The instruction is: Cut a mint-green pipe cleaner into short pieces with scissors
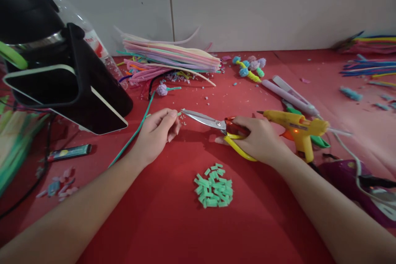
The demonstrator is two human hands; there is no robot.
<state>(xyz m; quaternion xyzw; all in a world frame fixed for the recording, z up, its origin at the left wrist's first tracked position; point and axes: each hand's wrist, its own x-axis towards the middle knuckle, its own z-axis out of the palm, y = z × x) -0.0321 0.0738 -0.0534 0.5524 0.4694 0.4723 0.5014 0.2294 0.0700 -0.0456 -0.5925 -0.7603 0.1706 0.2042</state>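
Note:
My left hand (161, 130) is closed in a pinch on a light green pipe cleaner (179, 114). Only a short tip shows past the thumb, and most of its length is hidden by the fingers. My right hand (258, 138) is wrapped round the yellow and red handles of a pair of scissors (206, 120). The blades point left, their tips just beside the green tip. Tiny green bits lie under the blade tips. Nearer to me, a pile of short cut green pieces (214, 185) rests on the red table (148, 222).
A yellow glue gun (293, 126) and a lilac straightener-like tool (291, 95) lie right. Bundled pipe cleaners (173, 55) and pompom pieces (249, 68) sit at the back. A black bottle (102, 78) with a phone-like device (102, 109) stands left, near a small tube (69, 152).

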